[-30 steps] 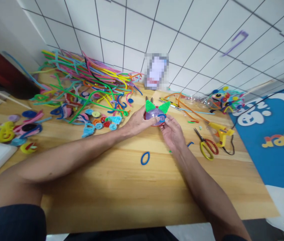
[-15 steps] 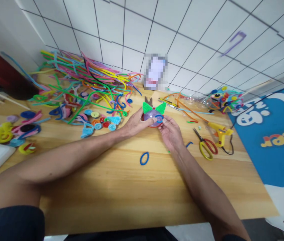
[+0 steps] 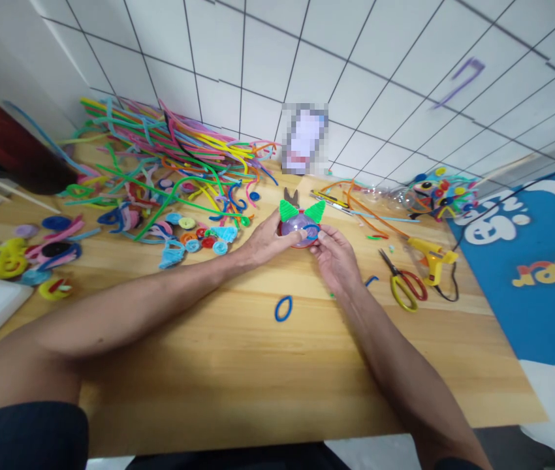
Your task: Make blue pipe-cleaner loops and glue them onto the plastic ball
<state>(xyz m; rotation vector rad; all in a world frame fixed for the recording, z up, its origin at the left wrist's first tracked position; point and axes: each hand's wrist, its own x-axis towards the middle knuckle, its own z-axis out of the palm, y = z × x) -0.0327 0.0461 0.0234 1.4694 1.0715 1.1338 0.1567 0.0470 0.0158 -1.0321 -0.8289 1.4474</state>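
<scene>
Between my hands is a clear, purplish plastic ball (image 3: 291, 230) with a red band around it and two green pipe-cleaner ears (image 3: 315, 211) on top. My left hand (image 3: 268, 240) is closed around the ball's left side, its thumb lying across the front. At the ball's right front, my right hand (image 3: 337, 256) pinches a small blue pipe-cleaner loop (image 3: 312, 228) against the surface. A second blue pipe-cleaner loop (image 3: 283, 309) lies on the wooden table (image 3: 238, 365) below my hands. A brown eared shape (image 3: 290, 195) shows just behind the ball.
Many colourful pipe cleaners (image 3: 199, 147) heap at the back left, with finished pieces (image 3: 194, 238) before them. Scissors (image 3: 403, 287) and a yellow glue gun (image 3: 431, 258) with its cord lie to the right. A blurred phone (image 3: 304, 140) leans on the tiled wall.
Both hands hold nearly the same pose on the ball and the blue loop. The whole view has shifted very slightly.
</scene>
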